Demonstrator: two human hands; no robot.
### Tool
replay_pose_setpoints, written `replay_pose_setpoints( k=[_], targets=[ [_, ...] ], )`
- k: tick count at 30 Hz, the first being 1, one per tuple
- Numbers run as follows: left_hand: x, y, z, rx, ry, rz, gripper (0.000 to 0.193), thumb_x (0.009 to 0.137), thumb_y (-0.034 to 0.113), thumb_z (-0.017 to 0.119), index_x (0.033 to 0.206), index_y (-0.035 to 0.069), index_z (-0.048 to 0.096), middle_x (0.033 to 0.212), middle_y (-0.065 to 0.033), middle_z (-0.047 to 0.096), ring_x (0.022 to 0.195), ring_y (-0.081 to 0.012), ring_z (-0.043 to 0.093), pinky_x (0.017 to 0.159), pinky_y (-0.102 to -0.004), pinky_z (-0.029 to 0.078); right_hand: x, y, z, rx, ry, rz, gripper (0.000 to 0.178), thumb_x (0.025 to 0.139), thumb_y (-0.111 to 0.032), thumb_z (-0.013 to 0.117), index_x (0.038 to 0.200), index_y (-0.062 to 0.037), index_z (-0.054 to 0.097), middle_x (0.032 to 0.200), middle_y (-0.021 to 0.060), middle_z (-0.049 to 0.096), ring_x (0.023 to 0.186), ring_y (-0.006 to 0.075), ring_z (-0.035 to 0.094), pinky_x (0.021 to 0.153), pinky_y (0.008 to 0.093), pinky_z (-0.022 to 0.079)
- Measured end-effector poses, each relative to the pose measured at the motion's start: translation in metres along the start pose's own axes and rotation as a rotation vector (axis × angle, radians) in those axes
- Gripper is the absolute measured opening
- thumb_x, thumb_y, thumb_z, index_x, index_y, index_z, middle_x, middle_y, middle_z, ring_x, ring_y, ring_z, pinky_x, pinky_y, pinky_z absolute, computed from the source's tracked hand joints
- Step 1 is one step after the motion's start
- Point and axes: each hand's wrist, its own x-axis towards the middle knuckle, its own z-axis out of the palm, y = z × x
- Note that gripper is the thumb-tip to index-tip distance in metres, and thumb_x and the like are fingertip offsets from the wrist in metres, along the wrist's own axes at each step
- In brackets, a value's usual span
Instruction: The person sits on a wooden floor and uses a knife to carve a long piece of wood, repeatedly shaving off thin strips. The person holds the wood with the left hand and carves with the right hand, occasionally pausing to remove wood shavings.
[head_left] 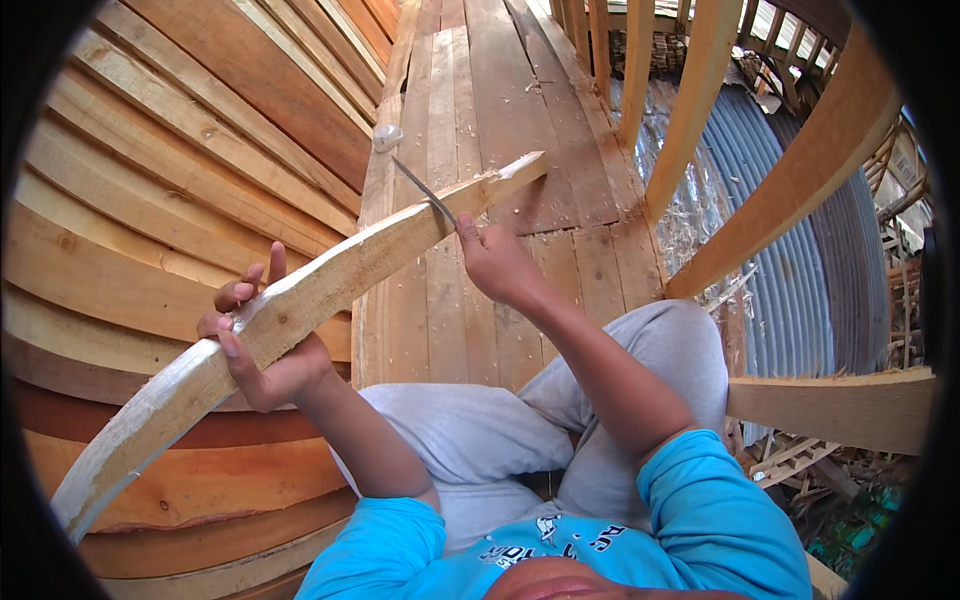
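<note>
A long, curved piece of timber (pixel 365 260) slants across in front of me, from the lower left up to a pointed end at the upper right. Its top edge is pale and rough. My left hand (pixel 285 372) grips the timber at its middle left, palm and thumb on the near side, fingers coming over the far side. Farther along, my right hand (pixel 490 258) is closed around a long, narrow, dark blade (pixel 418 182), which lies across the timber near its pointed end. The blade's handle is hidden in my fist.
Plank flooring (pixel 450 320) with scattered shavings runs ahead. A small clear object (pixel 387 137) sits by the left planks. Overlapping curved boards (pixel 170 210) form a wall at left. Upright curved ribs (pixel 690 110) stand at right, with corrugated metal sheets (pixel 770 230) lower beyond them.
</note>
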Motion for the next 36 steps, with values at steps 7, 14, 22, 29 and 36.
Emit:
replay_pose_setpoints(
  k=[7,14,22,29,36],
  targets=[
    [-0.016,0.007,0.004,-0.163,-0.254,0.001,0.017,0.090,0.029,0.052,0.096,0.014,0.050,0.085,-0.0100,0.057,0.082,-0.0261,0.060,0.085,-0.0516,0.049,-0.019,-0.036,0.009,-0.157,0.229,-0.213,0.056,0.098,-0.031,0.034,0.063,0.0027,0.063,0.070,0.0298,0.062,0.072,0.0467,0.063,0.073,0.0564,0.048],
    [-0.010,0.000,0.005,-0.084,-0.008,-0.010,0.015,0.086,0.030,0.058,0.086,0.016,0.054,0.075,-0.0066,0.056,0.079,-0.0235,0.058,0.084,-0.0453,0.046,-0.020,-0.024,0.025,-0.221,0.317,-0.154,0.056,0.097,-0.032,0.036,0.064,0.0033,0.063,0.069,0.0291,0.062,0.070,0.0465,0.063,0.071,0.0549,0.050],
    [-0.027,-0.014,0.009,-0.150,-0.237,0.063,0.020,0.084,0.025,0.056,0.097,0.011,0.051,0.082,-0.0147,0.062,0.081,-0.0321,0.065,0.087,-0.0521,0.050,-0.022,-0.027,-0.001,-0.185,0.406,-0.214,0.056,0.097,-0.030,0.037,0.062,0.0057,0.062,0.069,0.0321,0.060,0.069,0.0495,0.061,0.072,0.0562,0.048],
    [-0.029,-0.041,0.002,-0.238,-0.295,0.055,0.020,0.088,0.027,0.058,0.096,0.011,0.051,0.083,-0.0131,0.059,0.080,-0.0295,0.063,0.080,-0.0487,0.050,-0.020,-0.024,-0.017,-0.256,0.376,-0.010,0.055,0.097,-0.031,0.036,0.069,0.0060,0.066,0.076,0.0312,0.063,0.076,0.0489,0.063,0.078,0.0547,0.049],
    [-0.031,-0.035,-0.002,-0.227,-0.532,0.085,0.018,0.090,0.026,0.058,0.095,0.010,0.050,0.084,-0.0116,0.057,0.082,-0.0272,0.062,0.078,-0.0463,0.051,-0.031,-0.044,-0.015,-0.225,0.270,-0.071,0.057,0.098,-0.033,0.034,0.074,0.0065,0.067,0.079,0.0313,0.064,0.079,0.0499,0.062,0.081,0.0561,0.048]
  ],
)
